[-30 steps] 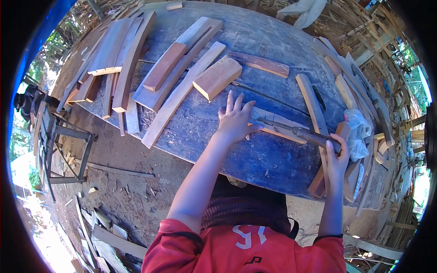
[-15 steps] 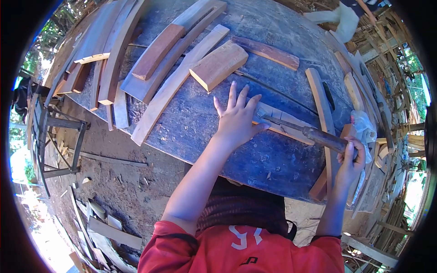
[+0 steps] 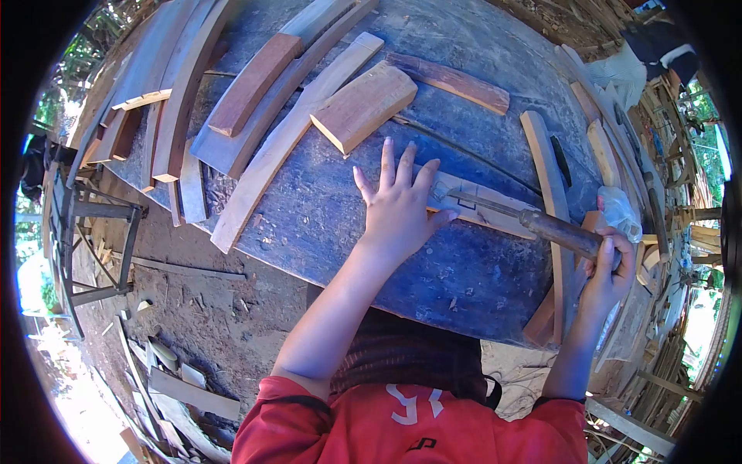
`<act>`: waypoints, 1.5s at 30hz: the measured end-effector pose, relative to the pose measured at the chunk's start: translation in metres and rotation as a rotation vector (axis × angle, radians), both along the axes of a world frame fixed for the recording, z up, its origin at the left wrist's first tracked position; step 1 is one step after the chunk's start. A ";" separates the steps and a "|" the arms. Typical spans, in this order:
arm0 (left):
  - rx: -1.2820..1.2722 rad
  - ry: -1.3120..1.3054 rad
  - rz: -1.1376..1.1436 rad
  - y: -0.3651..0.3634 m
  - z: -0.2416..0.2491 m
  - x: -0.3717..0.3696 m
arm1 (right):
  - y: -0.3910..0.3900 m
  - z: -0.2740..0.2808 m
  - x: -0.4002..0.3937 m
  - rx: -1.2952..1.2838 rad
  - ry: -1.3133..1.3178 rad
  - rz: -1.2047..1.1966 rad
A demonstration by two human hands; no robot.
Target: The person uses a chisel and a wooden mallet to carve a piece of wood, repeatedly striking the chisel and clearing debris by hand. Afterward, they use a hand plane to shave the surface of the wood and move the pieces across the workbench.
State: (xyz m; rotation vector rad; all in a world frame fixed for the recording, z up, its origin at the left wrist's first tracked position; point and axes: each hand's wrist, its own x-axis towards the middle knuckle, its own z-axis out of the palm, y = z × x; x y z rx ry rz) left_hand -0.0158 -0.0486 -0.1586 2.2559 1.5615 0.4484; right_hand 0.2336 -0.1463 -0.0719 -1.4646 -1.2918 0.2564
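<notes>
A pale wooden piece (image 3: 495,215) with a dark rectangular outline drawn on it lies on the blue worktable (image 3: 332,232). My left hand (image 3: 398,209) rests over its left end, fingers spread. What looks like a chisel (image 3: 560,230), with a long thin metal blade and a round dark wooden handle, slants across the piece. Its blade tip points toward my left hand. My right hand (image 3: 610,271) is closed around the butt of the handle, near the right side of the table. A thick wooden block (image 3: 367,104) sits just beyond my left fingertips.
Several curved planks (image 3: 297,139) lie along the table's left side. A dark reddish strip (image 3: 452,81) is at the back. An upright-running slat (image 3: 547,185) and a clear plastic bag (image 3: 618,213) are at the right. Another person (image 3: 657,58) is at the upper right. Wood scraps (image 3: 189,390) litter the ground.
My right hand and the chisel have shifted slightly right, and the drawn outline on the wood shows more. My left hand stays spread on the piece. The other person has moved right.
</notes>
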 end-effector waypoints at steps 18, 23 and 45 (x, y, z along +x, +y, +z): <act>-0.002 0.007 0.017 -0.001 0.003 0.001 | 0.069 0.094 -0.082 -0.072 -0.748 0.031; -0.010 0.011 0.024 -0.001 0.004 0.002 | 0.080 0.096 -0.097 0.095 -0.987 0.003; 0.051 -1.125 -0.406 0.010 0.098 0.058 | 0.036 0.098 -0.125 -0.030 -0.923 0.041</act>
